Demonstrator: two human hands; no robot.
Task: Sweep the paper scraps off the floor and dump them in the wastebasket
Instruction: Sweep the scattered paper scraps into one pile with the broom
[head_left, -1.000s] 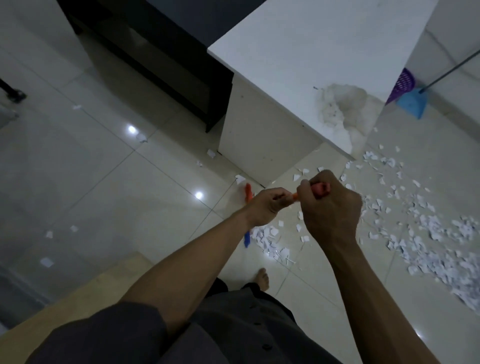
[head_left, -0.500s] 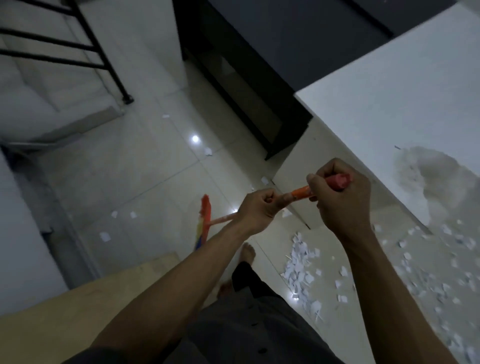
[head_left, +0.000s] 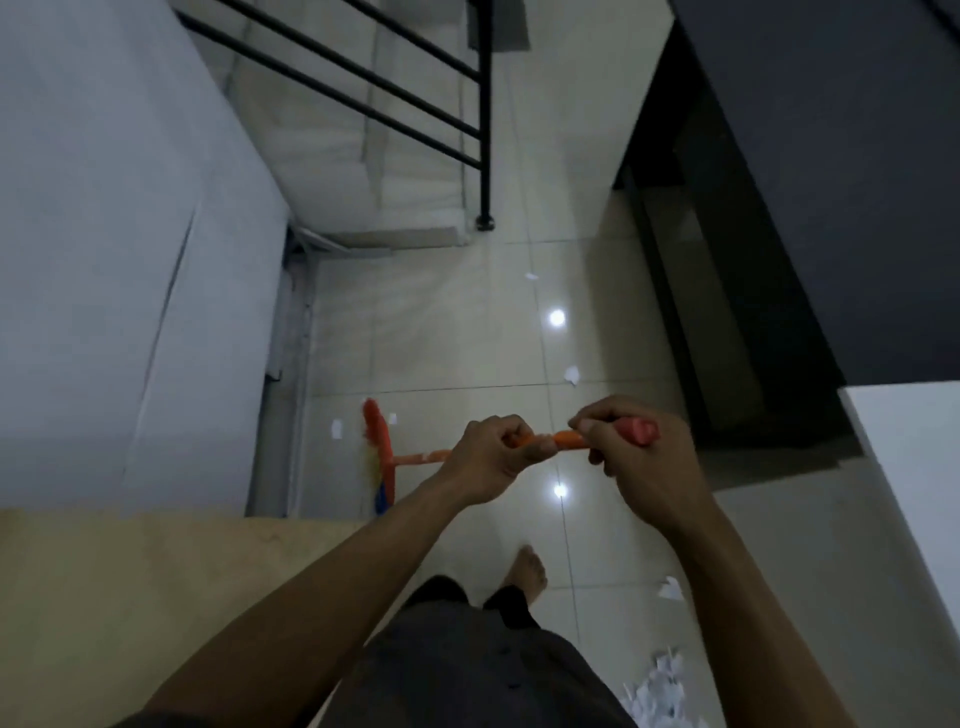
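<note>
Both my hands grip an orange broom handle (head_left: 567, 439). My left hand (head_left: 493, 457) curls round the shaft, and my right hand (head_left: 631, 454) wraps the red end cap. The broom head (head_left: 378, 457), orange with blue bristles, touches the tiled floor at the left near a wall. Loose paper scraps lie beside it (head_left: 337, 428), further off (head_left: 571, 375), and near my foot (head_left: 670, 590). A pile of scraps (head_left: 660, 691) shows at the bottom right. No wastebasket is in view.
A grey wall (head_left: 104, 260) runs along the left. A black metal railing (head_left: 483, 130) stands by stairs at the top. A dark cabinet (head_left: 831, 208) fills the right, with a white table corner (head_left: 914, 467) below it. My bare foot (head_left: 527, 569) rests on the tiles.
My view has swung left, away from the white table and the big scrap field. The broom head has travelled left across the floor toward the wall; both hands keep their grip.
</note>
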